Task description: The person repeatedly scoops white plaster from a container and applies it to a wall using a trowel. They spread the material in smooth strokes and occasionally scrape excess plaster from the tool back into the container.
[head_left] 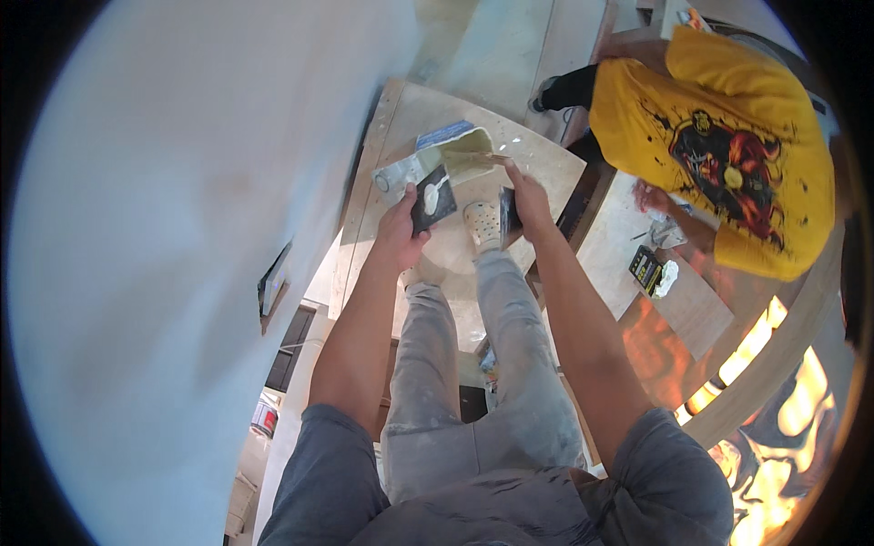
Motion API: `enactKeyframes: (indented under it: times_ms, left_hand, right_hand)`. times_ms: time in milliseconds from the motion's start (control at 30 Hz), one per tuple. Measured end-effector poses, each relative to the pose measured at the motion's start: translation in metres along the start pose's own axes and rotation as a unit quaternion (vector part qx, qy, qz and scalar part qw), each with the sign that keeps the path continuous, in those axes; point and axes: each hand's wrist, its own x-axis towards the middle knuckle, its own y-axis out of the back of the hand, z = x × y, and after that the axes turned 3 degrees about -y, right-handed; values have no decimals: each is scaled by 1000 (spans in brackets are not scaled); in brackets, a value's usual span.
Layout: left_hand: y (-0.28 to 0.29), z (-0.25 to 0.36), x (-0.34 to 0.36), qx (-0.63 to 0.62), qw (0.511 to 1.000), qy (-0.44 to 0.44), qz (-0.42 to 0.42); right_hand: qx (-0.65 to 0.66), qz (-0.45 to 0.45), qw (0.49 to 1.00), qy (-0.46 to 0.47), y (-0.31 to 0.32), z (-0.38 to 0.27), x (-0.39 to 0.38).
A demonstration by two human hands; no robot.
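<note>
My left hand [399, 232] is closed on a dark, flat square scraper [421, 214] with a dab of white paste [437, 193] on its face. My right hand [531, 205] grips a second dark flat scraper [510, 217], seen nearly edge-on. A thin brown stick-like piece [494, 158] reaches from my right fingertips toward an open yellowish container [472, 142]; whether those fingers hold it I cannot tell. The container lies just beyond both hands, its blue-marked side facing away. Against its left side is a whitish, partly clear plastic piece [393, 176].
I stand in pale clogs [482, 223] on a raised wooden board [428, 300], whose edges drop off. A pale wall [182, 227] with a cut-out opening [273, 287] rises at left. At right, a person in a yellow shirt [719, 155] leans over a lower surface holding a black box [646, 269].
</note>
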Motion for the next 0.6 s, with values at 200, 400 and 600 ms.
enactKeyframes:
  times_ms: [200, 400, 600]
  left_hand:
    - [-36, 23, -72, 25, 1000, 9, -6]
    - [-84, 50, -172, 107, 992, -48, -54]
    - [-128, 71, -303, 106, 967, -217, -79]
  right_hand:
    - [315, -256, 913, -43, 58, 7, -84]
    - [375, -283, 883, 7, 75, -62, -150]
    - [431, -283, 857, 1, 110, -133, -253]
